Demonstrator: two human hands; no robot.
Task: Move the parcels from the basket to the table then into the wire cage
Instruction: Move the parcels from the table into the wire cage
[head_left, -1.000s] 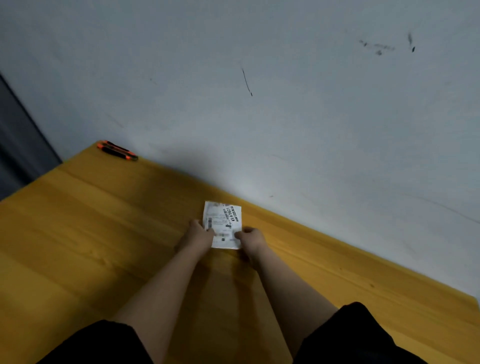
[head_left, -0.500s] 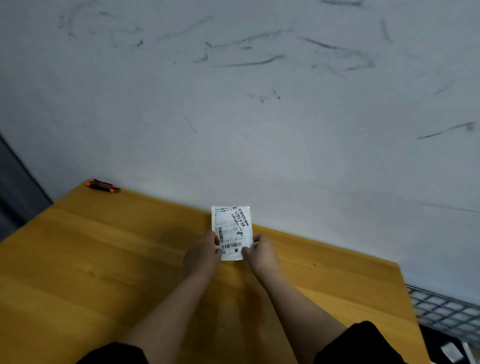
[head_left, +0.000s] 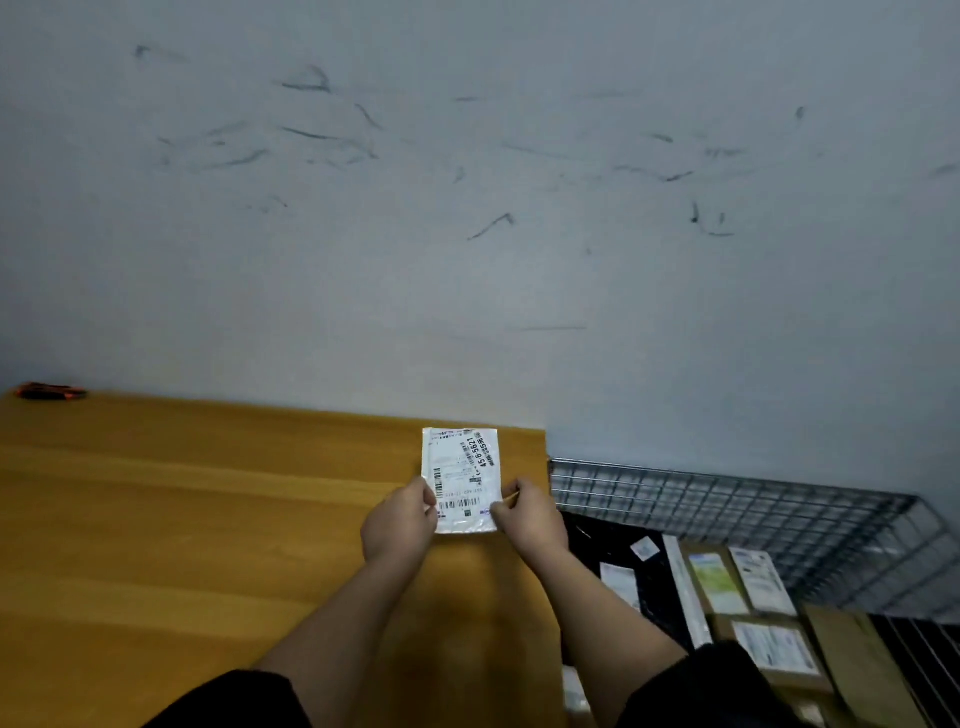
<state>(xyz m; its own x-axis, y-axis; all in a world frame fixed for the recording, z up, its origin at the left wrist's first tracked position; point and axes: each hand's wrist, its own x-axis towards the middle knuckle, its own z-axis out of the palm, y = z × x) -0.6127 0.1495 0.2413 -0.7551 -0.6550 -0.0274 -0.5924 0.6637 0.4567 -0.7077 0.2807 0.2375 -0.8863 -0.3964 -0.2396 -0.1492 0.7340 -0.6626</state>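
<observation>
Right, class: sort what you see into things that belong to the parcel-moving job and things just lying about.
Part of the job:
- white labelled parcel, pinched by the left hand and right hand
- wooden table
- wire cage
- parcels already in the cage

Just lying about:
- orange-and-black tool at the table's far edge

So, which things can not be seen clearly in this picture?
- Label text on the parcel, head view: mostly too small and blurred; both hands, left and right, cover its lower edges.
- Orange tool: blurred, far away.
- Cage: cut by the right edge; the right arm hides part of its contents.
- Basket: not in view.
- Boxes: labels unreadable.
</observation>
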